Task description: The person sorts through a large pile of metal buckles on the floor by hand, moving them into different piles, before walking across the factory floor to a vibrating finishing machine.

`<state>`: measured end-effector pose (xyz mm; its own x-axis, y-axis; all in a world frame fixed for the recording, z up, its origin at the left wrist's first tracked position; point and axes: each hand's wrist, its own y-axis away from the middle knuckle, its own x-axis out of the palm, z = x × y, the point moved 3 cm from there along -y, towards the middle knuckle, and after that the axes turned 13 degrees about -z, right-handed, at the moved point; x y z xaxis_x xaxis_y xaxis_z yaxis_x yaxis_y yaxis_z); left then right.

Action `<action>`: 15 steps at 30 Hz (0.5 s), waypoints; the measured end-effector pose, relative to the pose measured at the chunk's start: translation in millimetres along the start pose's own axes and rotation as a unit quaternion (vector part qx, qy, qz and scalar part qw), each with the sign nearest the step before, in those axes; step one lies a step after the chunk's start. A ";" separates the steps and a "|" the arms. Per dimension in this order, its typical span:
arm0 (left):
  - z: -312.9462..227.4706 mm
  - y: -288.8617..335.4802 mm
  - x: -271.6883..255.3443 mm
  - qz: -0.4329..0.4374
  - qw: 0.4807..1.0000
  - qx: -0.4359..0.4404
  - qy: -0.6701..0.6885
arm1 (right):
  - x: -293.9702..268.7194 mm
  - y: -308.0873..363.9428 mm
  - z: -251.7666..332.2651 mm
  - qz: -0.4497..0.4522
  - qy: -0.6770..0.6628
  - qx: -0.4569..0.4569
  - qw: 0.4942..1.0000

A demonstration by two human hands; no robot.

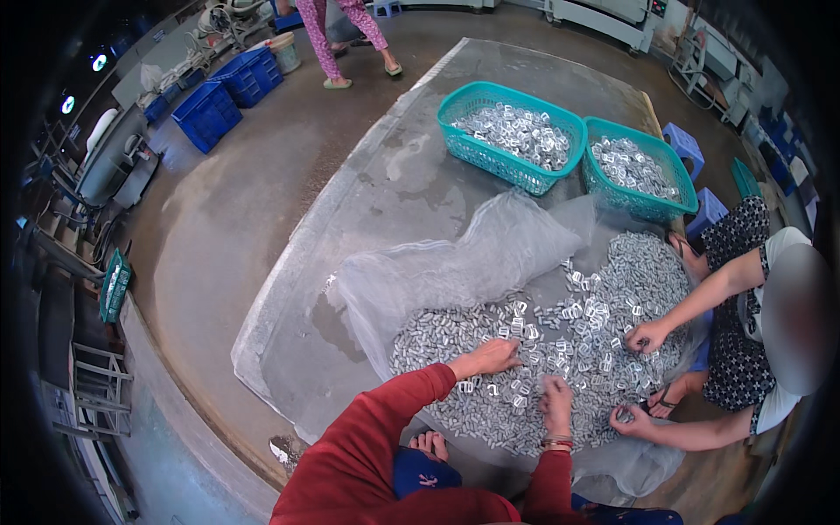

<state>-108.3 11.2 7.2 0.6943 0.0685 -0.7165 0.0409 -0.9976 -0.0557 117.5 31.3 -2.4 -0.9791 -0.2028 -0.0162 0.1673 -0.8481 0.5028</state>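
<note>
A wide heap of small grey cylinder-shaped pieces point(472, 424) lies on a sheet of clear plastic. Shiny metal frame-shaped pieces point(573, 311), like buckles, are scattered over and among them. My left hand point(492, 357) reaches into the left part of the heap, fingers drawn together, their tips at some frame-shaped pieces; what they pinch is too small to make out. Close to my knees, my right hand point(556, 407) hangs over the middle of the heap, bent at the fingers and smeared by motion. Whether it holds a piece is hidden.
Two teal baskets point(512, 178) of frame-shaped pieces stand beyond the crumpled plastic sheet point(464, 262). At right a co-worker's hands point(646, 338) work in the same heap. Purple stools point(687, 149) stand behind; blue crates point(207, 115) and a walking person point(337, 39) are farther off.
</note>
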 end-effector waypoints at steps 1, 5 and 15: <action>-1.8 -1.0 -5.3 0.031 0.997 -0.014 0.065 | 0.1 3.3 6.0 0.026 -0.185 0.084 0.979; -22.9 13.5 -34.8 0.054 0.773 -0.212 0.595 | 13.1 28.7 59.2 0.088 -0.366 0.089 0.922; 16.6 -16.2 5.3 -0.056 0.987 0.111 -0.103 | 21.6 -0.7 68.2 -0.006 -0.205 0.061 0.977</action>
<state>-117.1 27.9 -7.2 0.5332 0.2007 -0.8219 -0.0662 -0.9586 -0.2771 88.3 61.0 55.8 -0.9488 0.0408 0.3133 0.1658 -0.7798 0.6036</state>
